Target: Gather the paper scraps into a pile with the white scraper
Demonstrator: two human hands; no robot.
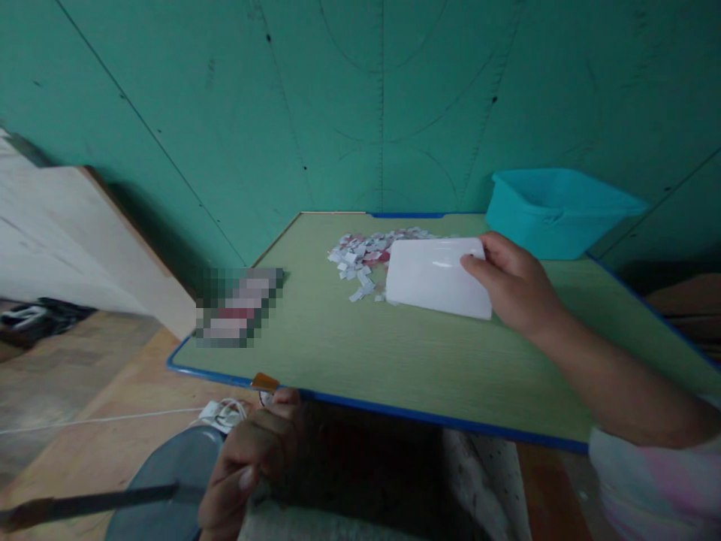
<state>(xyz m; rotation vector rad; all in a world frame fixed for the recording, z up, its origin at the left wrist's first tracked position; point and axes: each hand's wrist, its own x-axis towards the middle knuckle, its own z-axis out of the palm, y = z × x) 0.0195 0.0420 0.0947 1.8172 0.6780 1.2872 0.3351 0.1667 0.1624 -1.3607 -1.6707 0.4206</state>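
My right hand grips a glossy white card by its right edge, thumb on the near face and fingers behind. The card is tilted up over the table, in front of a heap of small white and pinkish paper scraps, and hides part of the heap. My left hand is low at the table's front edge, its fingers curled closed. Just above its fingers, an orange-brown piece shows at the edge. What the left hand holds, if anything, I cannot make out.
The pale green table has a blue rim. At its back right stands a turquoise bin; a pixelated flat object lies at the left. Below left are a grey stool, a dark rod and white cable. A green wall rises behind.
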